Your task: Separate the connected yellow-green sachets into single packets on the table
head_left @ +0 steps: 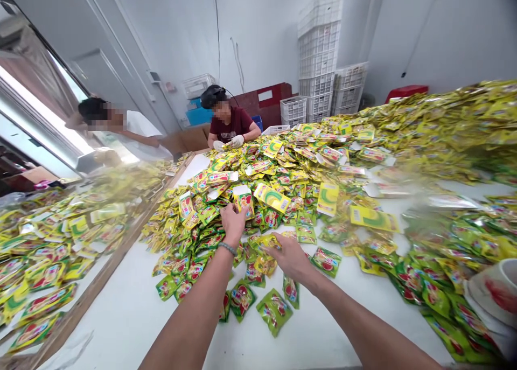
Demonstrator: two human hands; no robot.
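My left hand (234, 223) grips a small yellow and red carton (243, 202) by its side, near the front of a heap. The carton's white flap stands up. Lower and to the right, my right hand (291, 256) has its fingers closed on a yellow packet (264, 242). Green and yellow sachets lie beneath both hands. In front of them, a green sachet (274, 311) rests flat on the white table (323, 327). Just past my hands, a yellow carton (272, 197) lies tilted on the heap.
A co-worker in white gloves (237, 141) sits behind the heap; another person in a white top (141, 133) is at left. A wooden edge strip (97, 284) runs along the left. White crates (319, 57) are stacked behind. A white container (495, 294) with a red pattern stands at right.
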